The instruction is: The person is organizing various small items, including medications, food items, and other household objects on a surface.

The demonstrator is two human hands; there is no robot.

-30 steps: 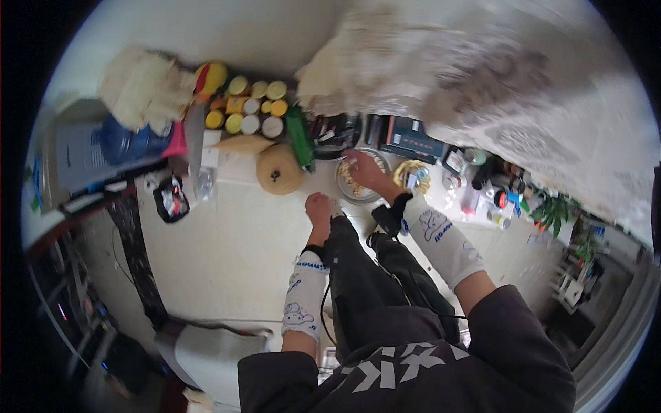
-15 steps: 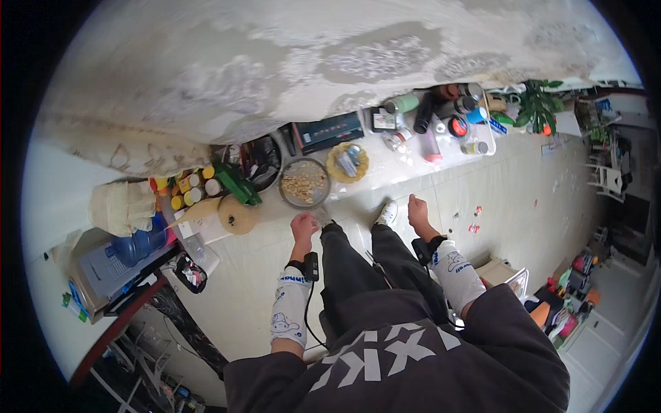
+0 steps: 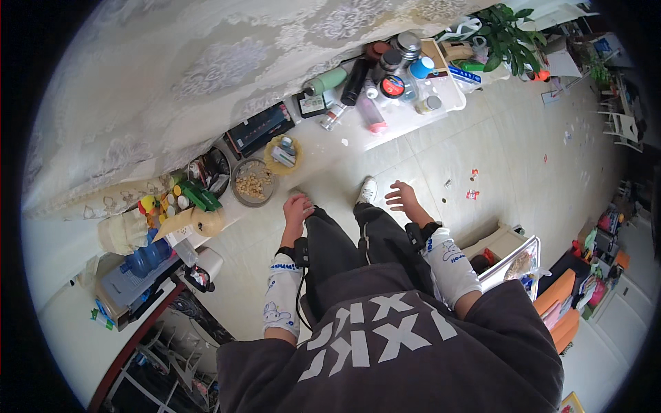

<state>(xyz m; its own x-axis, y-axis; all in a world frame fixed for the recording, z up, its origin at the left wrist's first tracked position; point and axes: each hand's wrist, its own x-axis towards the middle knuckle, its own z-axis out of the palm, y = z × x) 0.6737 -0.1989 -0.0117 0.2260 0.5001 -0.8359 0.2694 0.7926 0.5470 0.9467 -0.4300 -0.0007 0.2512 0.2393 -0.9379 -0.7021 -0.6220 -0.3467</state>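
Note:
My left hand (image 3: 297, 206) hangs beside my left thigh, loosely bent with its fingers a little apart, and nothing shows in it. Out to the right of my legs, my right hand (image 3: 403, 197) is open, fingers spread over the floor, holding nothing. Nearest to the left hand is a round pan (image 3: 270, 191) of light brown pieces on the long white table ahead. A yellow bowl (image 3: 297, 151) with small packages stands just beyond it. Further right on the table lie a clear pink-ended bottle (image 3: 372, 118) and a green bottle (image 3: 326, 81).
A black flat box (image 3: 259, 129) leans by the curtain (image 3: 227, 62). Red wrapper scraps (image 3: 472, 195) lie on the floor to the right. A white-framed cart or rack (image 3: 513, 268) stands behind my right arm. At the left are a blue water jug (image 3: 146, 261) and a leafy plant (image 3: 511, 38) far right.
My view has turned and shifted to the right, so the table runs at a slant. My right hand's fingers, earlier curled, have spread. My left hand stays beside my leg.

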